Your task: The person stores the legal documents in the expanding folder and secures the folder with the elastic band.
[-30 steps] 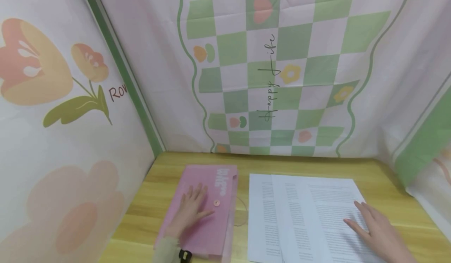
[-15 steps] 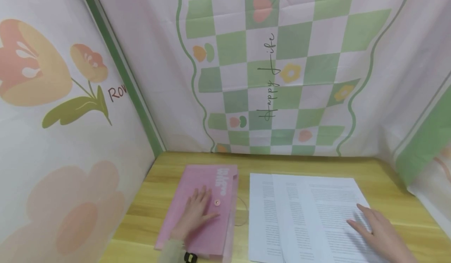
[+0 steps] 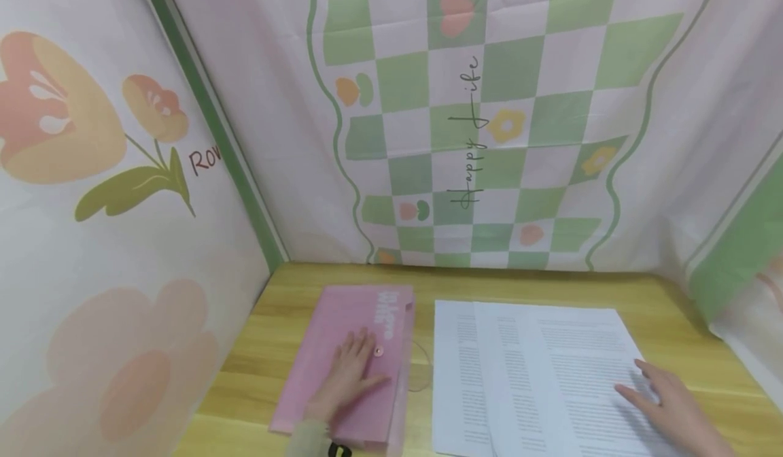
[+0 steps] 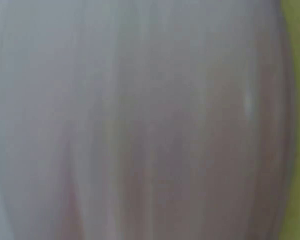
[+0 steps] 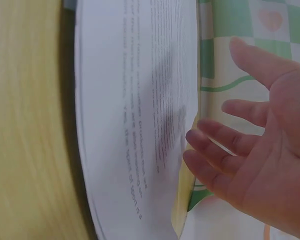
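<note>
A pink file folder [image 3: 318,334] with white lettering and a round button lies on the left of the table. My left hand [image 3: 347,379] rests on its cover, fingers straight, thumb pointing right. In the left wrist view the picture is only a blur of pale pink. To the right, several printed sheets of paper [image 3: 526,375] overlap in a fanned row. Over their right edge is my right hand [image 3: 675,402], holding nothing. The right wrist view shows that hand's spread, relaxed fingers [image 5: 215,150] above the printed paper [image 5: 135,125], casting a shadow on it.
A thin string [image 3: 422,368] loops out from the folder's right side onto the wooden table [image 3: 422,277]. Behind stands a checked green and white curtain [image 3: 508,171]; a flower-printed panel [image 3: 202,253] closes off the left side.
My left hand has slid a little to the right over the folder, toward the button. The right hand has shifted slightly right. Folder and papers stay in place.
</note>
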A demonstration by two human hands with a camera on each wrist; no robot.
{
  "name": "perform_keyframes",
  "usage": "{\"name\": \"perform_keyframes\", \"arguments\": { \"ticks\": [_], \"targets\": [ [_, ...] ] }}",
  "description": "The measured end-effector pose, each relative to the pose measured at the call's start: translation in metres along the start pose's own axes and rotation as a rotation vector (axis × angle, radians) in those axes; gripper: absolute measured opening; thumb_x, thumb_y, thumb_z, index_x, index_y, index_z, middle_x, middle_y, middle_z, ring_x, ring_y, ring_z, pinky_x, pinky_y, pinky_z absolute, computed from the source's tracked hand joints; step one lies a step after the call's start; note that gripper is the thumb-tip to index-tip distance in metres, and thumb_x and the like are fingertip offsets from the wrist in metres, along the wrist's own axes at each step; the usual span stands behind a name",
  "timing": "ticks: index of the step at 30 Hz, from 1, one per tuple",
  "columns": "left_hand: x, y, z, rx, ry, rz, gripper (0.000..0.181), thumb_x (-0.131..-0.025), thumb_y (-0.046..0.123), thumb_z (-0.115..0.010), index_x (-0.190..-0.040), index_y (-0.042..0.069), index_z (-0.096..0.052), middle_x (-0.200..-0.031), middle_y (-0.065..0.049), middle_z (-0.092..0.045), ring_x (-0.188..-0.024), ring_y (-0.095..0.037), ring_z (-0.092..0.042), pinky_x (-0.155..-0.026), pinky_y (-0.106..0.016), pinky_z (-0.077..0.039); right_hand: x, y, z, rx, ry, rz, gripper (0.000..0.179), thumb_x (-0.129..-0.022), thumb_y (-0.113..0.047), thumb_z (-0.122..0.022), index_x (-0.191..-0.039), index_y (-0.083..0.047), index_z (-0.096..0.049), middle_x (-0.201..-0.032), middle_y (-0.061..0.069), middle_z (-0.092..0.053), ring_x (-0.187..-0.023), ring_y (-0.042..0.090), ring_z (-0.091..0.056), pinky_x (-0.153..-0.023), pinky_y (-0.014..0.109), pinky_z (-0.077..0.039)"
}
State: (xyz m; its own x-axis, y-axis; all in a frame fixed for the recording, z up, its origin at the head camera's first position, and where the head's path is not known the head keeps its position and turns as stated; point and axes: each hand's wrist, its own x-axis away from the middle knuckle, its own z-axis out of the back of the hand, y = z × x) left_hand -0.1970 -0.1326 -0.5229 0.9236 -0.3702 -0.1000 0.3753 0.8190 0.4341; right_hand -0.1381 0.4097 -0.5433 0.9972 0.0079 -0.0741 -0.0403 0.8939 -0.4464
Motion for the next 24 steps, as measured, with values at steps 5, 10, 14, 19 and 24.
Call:
{"name": "perform_keyframes", "arguments": {
  "ticks": [5, 10, 14, 19, 24],
  "targets": [
    [-0.004, -0.015, -0.019, -0.036, 0.003, 0.005, 0.089, -0.081, 0.058, -0.057, -0.146, 0.005, -0.028, -0.153, -0.02, -0.021, -0.141, -0.044, -0.018, -0.109, -0.065, -0.017, 0.0, 0.007, 0.004, -0.002, -0.037, -0.024, 0.075, -0.09, -0.038, -0.057, -0.126, 0.024, -0.036, -0.114, 0.047, -0.043, -0.093, 0.055, -0.053, -0.073, 0.06, -0.045],
    [-0.003, -0.008, -0.017, -0.014, -0.023, 0.022, 0.091, -0.082, 0.058, -0.057, -0.147, 0.003, -0.025, -0.154, -0.02, -0.02, -0.142, -0.043, -0.016, -0.111, -0.063, -0.015, -0.002, 0.018, 0.002, -0.002, 0.04, 0.01, 0.07, -0.085, -0.032, -0.066, -0.119, 0.024, -0.042, -0.105, 0.047, -0.05, -0.086, 0.052, -0.057, -0.066, 0.05, -0.049],
    [-0.001, 0.001, -0.013, -0.026, -0.009, 0.013, 0.09, -0.082, 0.055, -0.058, -0.145, -0.001, -0.027, -0.152, -0.022, -0.022, -0.141, -0.045, -0.019, -0.11, -0.064, -0.017, -0.001, 0.024, 0.001, 0.015, 0.094, 0.033, 0.066, -0.081, -0.03, -0.07, -0.114, 0.023, -0.048, -0.1, 0.045, -0.054, -0.083, 0.051, -0.058, -0.063, 0.044, -0.049],
    [0.003, 0.011, -0.007, -0.011, 0.029, -0.012, 0.09, -0.081, 0.054, -0.06, -0.143, -0.004, -0.031, -0.15, -0.025, -0.026, -0.138, -0.048, -0.022, -0.108, -0.066, -0.018, 0.0, 0.025, 0.003, 0.01, 0.092, 0.025, 0.066, -0.08, -0.03, -0.071, -0.113, 0.024, -0.049, -0.099, 0.045, -0.055, -0.083, 0.051, -0.058, -0.063, 0.047, -0.049],
    [0.005, 0.022, -0.001, -0.014, -0.01, 0.002, 0.089, -0.082, 0.052, -0.06, -0.144, -0.003, -0.029, -0.151, -0.024, -0.024, -0.14, -0.045, -0.02, -0.11, -0.064, -0.017, 0.001, 0.025, 0.005, 0.03, 0.032, -0.023, 0.071, -0.082, -0.034, -0.068, -0.112, 0.027, -0.046, -0.094, 0.045, -0.056, -0.083, 0.052, -0.059, -0.069, 0.056, -0.047]
  ]
}}
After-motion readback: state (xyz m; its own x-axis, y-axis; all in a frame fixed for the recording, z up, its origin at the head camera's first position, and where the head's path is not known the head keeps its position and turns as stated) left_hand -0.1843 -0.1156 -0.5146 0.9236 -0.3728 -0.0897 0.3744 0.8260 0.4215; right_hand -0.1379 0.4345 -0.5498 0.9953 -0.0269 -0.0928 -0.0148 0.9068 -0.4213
